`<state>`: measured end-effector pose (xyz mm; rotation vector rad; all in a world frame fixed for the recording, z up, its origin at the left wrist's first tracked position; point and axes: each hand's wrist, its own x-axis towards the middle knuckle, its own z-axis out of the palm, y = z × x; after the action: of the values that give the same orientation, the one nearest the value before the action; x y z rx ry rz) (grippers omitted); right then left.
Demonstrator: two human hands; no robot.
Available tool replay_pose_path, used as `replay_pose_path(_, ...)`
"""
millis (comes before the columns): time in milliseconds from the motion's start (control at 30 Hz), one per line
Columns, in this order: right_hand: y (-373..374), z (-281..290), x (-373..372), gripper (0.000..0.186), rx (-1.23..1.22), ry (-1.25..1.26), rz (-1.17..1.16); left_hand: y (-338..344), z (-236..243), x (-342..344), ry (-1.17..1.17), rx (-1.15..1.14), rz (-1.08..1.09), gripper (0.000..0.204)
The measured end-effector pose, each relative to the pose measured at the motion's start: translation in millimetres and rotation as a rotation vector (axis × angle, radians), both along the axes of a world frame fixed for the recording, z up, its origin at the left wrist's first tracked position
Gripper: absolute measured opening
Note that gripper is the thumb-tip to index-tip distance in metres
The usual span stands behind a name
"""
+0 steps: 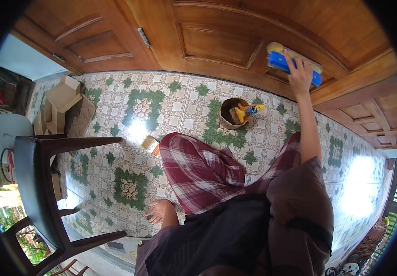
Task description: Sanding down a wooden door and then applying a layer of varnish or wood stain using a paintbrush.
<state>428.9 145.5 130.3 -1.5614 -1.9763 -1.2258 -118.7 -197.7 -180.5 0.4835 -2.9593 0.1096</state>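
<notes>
My right hand [302,71] is stretched up to the wooden door [221,41]. Its fingers grip a long blue-and-beige block [279,62], held against the door's lower panel; I cannot make out its exact kind. My left hand [158,211] rests on the patterned tile floor [180,115] beside my hip, fingers spread and holding nothing. In front of my crossed legs stands a round tub [228,122], dark inside. A yellow item with a blue part [246,112] leans in the tub. By my left knee lies a flat paintbrush [149,143], its pale bristles pointing away.
A dark chair [37,184] lies tipped over on the left, legs reaching toward me. Behind it are an opened cardboard box [60,101] and a flattened brown sheet [81,117]. More door panels [364,112] continue at the right.
</notes>
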Motion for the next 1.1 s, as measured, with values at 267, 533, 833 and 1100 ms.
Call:
replay_pose_path(267,-38.4,-24.3,71.6,0.075,0.074,0.251,-0.139,1.6,0.7,-6.5,0.038,0.07,0.015,0.069)
replay_pose_path(533,0.3,-14.4,25.0,0.046,0.142,0.14,0.056,16.5,34.5,-15.0,-0.042,0.223,-0.079,0.073)
replay_pose_path(833,8.4,-27.8,-19.0,0.042,0.097,0.294,0.418,165.7,156.7,65.5,0.206,0.513,-1.212,0.06)
replay_pose_path(1100,21.4,-67.0,-24.1,0.039,0.115,0.24,0.314,185.1,186.1,159.5,-0.123,0.389,-1.696,0.043)
